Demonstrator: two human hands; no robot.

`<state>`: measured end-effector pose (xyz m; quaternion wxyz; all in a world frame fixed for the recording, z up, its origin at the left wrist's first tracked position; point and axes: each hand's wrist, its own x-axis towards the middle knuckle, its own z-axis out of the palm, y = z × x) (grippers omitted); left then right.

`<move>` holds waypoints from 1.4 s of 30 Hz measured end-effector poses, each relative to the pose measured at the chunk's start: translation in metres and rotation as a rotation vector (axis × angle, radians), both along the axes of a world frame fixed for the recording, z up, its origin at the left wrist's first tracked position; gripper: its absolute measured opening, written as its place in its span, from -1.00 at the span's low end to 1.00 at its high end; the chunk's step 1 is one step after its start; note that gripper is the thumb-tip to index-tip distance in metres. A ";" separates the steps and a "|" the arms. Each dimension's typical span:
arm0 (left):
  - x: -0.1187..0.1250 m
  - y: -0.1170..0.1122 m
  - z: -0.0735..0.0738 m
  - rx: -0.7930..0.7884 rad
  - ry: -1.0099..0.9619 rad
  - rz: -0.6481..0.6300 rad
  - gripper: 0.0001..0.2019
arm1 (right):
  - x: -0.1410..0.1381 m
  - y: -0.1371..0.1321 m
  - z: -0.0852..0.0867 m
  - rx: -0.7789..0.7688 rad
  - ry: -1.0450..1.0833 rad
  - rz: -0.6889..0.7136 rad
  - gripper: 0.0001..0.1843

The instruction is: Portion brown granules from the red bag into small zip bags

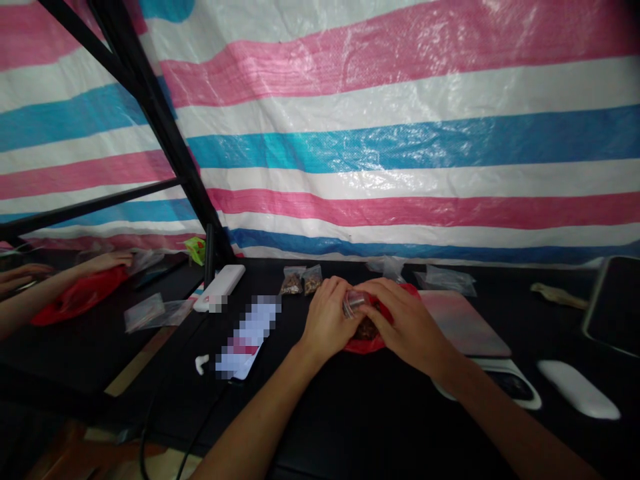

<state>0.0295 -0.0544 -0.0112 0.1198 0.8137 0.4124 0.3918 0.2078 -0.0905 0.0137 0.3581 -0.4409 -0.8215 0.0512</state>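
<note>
Together, hands point(327, 319) point(407, 323) pinch clear bag point(355, 303) over red dish point(361, 347) of, perhaps, seeds point(367, 329).

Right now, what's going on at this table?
A person's left hand and right hand together hold a small clear packet over a red bag of brown bits on the black table. Two filled packets lie just behind. At far left, another person's hand rests on a second red bag.

- Worn on the head, facing forward and down across the black table point(350, 427) toward the striped tarp point(400, 133) behind.
- Close, at arm's length: left hand point(327, 321) and right hand point(411, 325) mid-frame, forearms entering from the bottom edge.
</note>
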 end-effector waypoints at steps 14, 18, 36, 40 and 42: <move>-0.008 0.009 0.008 -0.058 -0.164 0.122 -0.86 | 0.022 0.005 0.009 -0.180 -0.067 0.103 -0.71; -0.010 0.009 0.008 -0.065 -0.128 0.059 -0.88 | 0.019 0.004 0.003 -0.226 -0.211 0.033 -0.67; -0.012 0.013 0.011 -0.177 -0.313 -0.139 -0.87 | 0.014 0.000 0.007 -0.126 -0.205 -0.007 -0.63; -0.017 0.014 0.019 -0.392 -0.489 -0.177 -0.88 | 0.013 0.002 0.013 0.079 -0.110 -0.121 -0.62; -0.022 0.014 0.024 -0.500 -0.476 -0.263 -0.85 | 0.013 0.004 0.011 0.126 -0.137 -0.149 -0.52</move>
